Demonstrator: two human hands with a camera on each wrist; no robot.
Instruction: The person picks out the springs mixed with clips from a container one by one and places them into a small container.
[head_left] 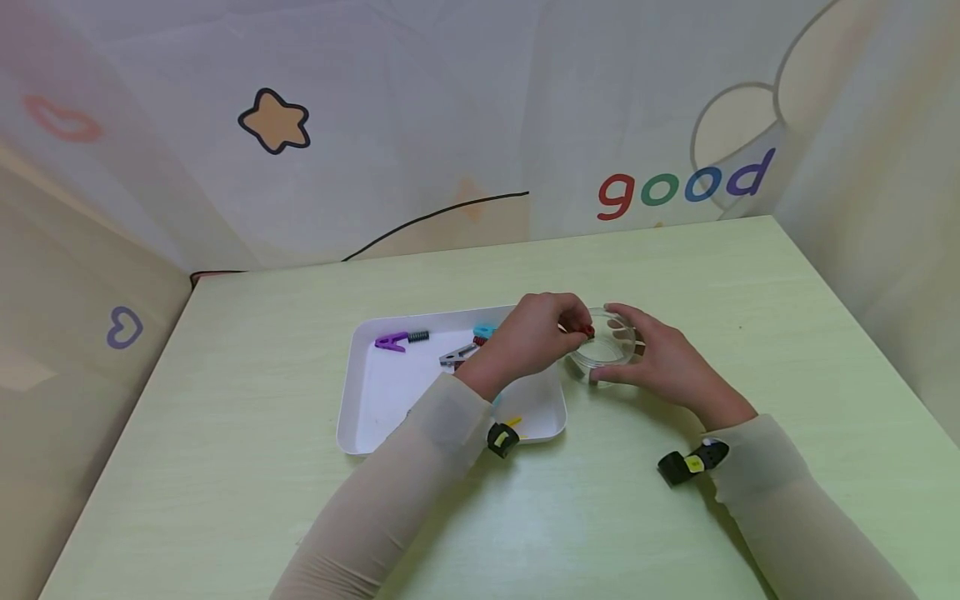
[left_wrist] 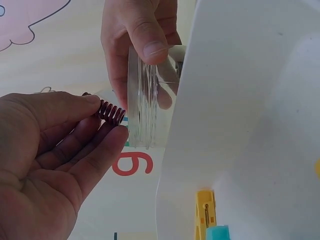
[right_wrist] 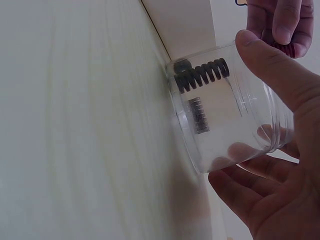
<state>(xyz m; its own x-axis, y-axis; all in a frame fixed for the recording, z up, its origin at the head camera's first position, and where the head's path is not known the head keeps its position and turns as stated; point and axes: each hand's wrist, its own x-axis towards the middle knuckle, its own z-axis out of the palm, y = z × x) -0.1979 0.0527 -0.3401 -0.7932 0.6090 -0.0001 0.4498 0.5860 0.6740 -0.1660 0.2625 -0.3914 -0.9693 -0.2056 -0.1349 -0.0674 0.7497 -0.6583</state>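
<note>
Right of centre in the head view, the left hand (head_left: 536,333) pinches a coil spring (head_left: 588,332) by the mouth of the clear jar (head_left: 603,353) the right hand (head_left: 660,360) grips. At centre-left, the left wrist view shows its dark-red, spaced coils. Only the right wrist view reveals dark springs (right_wrist: 202,76) inside, upper centre.

The pinched spring (left_wrist: 111,113) was dark red, the large spring (right_wrist: 201,75) in the colourless jar (right_wrist: 220,120) black. The tray (head_left: 375,408) was white, the long clip (head_left: 390,342) purple. Faint wood grain streaked the pale-green bench (head_left: 240,467). The sleeves (head_left: 405,475) were beige. The lettering (head_left: 686,185) "good" ran in 4 colours: red, green, blue, purple.
</note>
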